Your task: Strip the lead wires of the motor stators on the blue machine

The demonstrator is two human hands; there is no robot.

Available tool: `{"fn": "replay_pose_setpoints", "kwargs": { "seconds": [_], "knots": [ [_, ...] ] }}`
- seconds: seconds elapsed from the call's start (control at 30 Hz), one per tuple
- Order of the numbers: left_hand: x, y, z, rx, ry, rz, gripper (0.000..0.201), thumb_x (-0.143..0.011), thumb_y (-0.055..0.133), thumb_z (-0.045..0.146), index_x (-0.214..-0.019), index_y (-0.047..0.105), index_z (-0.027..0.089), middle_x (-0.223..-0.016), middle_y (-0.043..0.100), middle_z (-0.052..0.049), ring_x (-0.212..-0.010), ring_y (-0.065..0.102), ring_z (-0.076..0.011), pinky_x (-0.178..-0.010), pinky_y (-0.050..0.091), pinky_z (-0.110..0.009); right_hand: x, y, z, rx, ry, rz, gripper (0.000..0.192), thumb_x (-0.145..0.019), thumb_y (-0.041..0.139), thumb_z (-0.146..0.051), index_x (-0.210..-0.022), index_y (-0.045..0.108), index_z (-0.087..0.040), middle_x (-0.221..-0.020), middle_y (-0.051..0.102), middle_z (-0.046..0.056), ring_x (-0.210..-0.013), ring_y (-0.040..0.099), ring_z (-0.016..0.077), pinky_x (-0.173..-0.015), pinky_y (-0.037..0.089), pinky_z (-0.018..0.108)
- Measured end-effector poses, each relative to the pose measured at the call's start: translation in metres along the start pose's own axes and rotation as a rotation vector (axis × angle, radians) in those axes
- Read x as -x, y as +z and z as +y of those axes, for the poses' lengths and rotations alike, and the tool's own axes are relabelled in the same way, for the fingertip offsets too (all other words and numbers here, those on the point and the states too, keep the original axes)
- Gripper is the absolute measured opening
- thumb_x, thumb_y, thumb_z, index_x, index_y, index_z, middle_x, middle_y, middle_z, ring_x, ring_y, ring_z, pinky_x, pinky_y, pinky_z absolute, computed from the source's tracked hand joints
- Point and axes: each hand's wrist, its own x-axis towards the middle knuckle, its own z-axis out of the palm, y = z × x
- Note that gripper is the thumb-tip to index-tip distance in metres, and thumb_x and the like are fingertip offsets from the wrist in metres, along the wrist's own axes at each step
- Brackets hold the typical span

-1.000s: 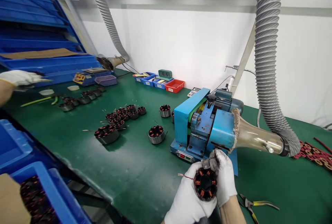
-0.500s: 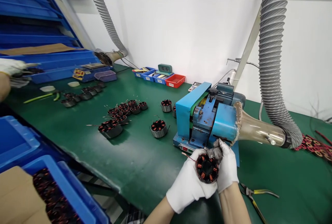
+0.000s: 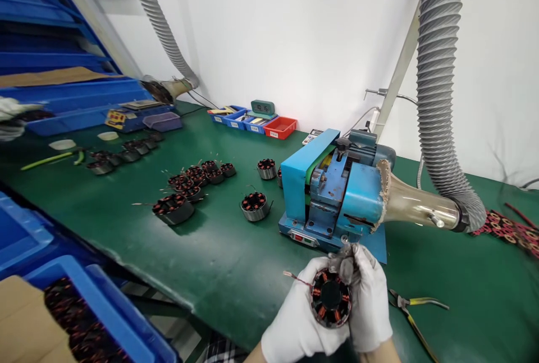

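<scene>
Clasped by the left hand (image 3: 301, 312), the stator (image 3: 332, 315) has been drawn back from the machine (image 3: 326, 197) ahead; the right hand (image 3: 371, 298) is curled, hold unclear. Pliers (image 3: 406, 304) lie rightward.

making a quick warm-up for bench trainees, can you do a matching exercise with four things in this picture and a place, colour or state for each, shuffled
Things
1. machine
2. copper-wound ring
3. pliers
4. end tray nearest the machine

Descriptions
A. yellow-handled, lying spread open
B. red
C. mostly blue
D. held in the gloved left hand

Pairs: 1-C, 2-D, 3-A, 4-B
</scene>
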Motion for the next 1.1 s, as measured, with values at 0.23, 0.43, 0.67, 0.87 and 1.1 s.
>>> {"fn": "replay_pose_setpoints", "kwargs": {
  "seconds": [0.23,0.43,0.67,0.87,1.1],
  "knots": [
    [-0.010,0.005,0.001,-0.213,0.148,0.031,0.054,-0.056,0.056,-0.001,-0.102,0.045,0.022,-0.102,0.062,-0.004,-0.094,0.060,-0.0203,-0.087,0.047,-0.035,-0.017,-0.003,0.003,-0.023,-0.003,0.118,0.020,-0.064,0.064,-0.038,-0.063,0.061,-0.018,-0.061,0.064,-0.002,-0.060,0.056,0.0142,-0.062,0.045,0.025],
    [-0.027,0.005,-0.002,-0.192,0.202,0.013,0.060,-0.050,0.060,-0.001,-0.103,0.043,0.022,-0.104,0.060,-0.005,-0.093,0.059,-0.0197,-0.088,0.045,-0.035,-0.041,0.001,0.001,-0.097,0.025,0.113,0.024,-0.053,0.069,-0.037,-0.052,0.055,-0.018,-0.051,0.055,-0.005,-0.048,0.046,0.0096,-0.050,0.039,0.023],
    [-0.031,0.006,0.011,-0.136,0.125,-0.079,0.046,-0.056,0.057,0.001,-0.096,0.048,0.021,-0.096,0.064,-0.003,-0.090,0.060,-0.0182,-0.089,0.044,-0.034,-0.041,0.003,0.003,-0.164,0.057,0.121,0.024,-0.056,0.069,-0.038,-0.056,0.056,-0.018,-0.042,0.042,-0.009,-0.043,0.037,0.0071,-0.047,0.034,0.021],
    [-0.032,0.005,0.012,-0.184,0.164,-0.013,0.053,-0.054,0.059,-0.003,-0.098,0.046,0.023,-0.098,0.064,-0.002,-0.088,0.061,-0.0185,-0.083,0.047,-0.032,-0.044,0.006,0.002,-0.194,0.085,0.147,0.027,-0.052,0.072,-0.040,-0.057,0.057,-0.018,-0.047,0.048,-0.007,-0.048,0.043,0.0088,-0.051,0.038,0.022],
    [-0.010,0.010,0.007,-0.170,0.091,0.050,0.055,-0.053,0.063,0.001,-0.101,0.048,0.022,-0.103,0.063,-0.005,-0.095,0.060,-0.0213,-0.089,0.045,-0.035,-0.018,-0.001,0.000,-0.120,0.047,0.127,0.026,-0.058,0.071,-0.039,-0.057,0.059,-0.017,-0.049,0.051,-0.006,-0.049,0.044,0.0089,-0.049,0.038,0.020]
  ]
}}
